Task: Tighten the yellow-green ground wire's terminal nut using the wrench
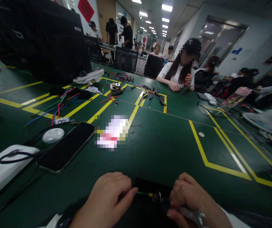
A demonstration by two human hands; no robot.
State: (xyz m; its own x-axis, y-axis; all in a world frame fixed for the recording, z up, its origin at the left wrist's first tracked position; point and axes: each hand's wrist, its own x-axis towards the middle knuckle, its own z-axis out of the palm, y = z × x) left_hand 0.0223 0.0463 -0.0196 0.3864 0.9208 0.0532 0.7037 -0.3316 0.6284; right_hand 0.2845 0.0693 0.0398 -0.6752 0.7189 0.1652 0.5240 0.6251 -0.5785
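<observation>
Near the bottom of the view, my left hand (113,198) is closed, with thumb and fingers pinching a thin green-and-yellow wire (145,193). The wire runs right to a small round part (158,197) with a shiny metal rim. My right hand (190,198) is closed beside that part, its fingers wrapped round a silver wrench (199,218) whose curved end sticks out below the palm. My right fingers partly cover where the tool meets the part. Behind and beneath this work is a dark black object (147,184), its shape mostly lost in shadow.
A black phone (66,147), a white earbud case (53,135) and a white power strip (7,169) lie on the left. Cut wires (60,104), a small motor (115,87) and wired connectors (152,93) sit farther back. A co-worker (180,68) sits across the green table (154,136).
</observation>
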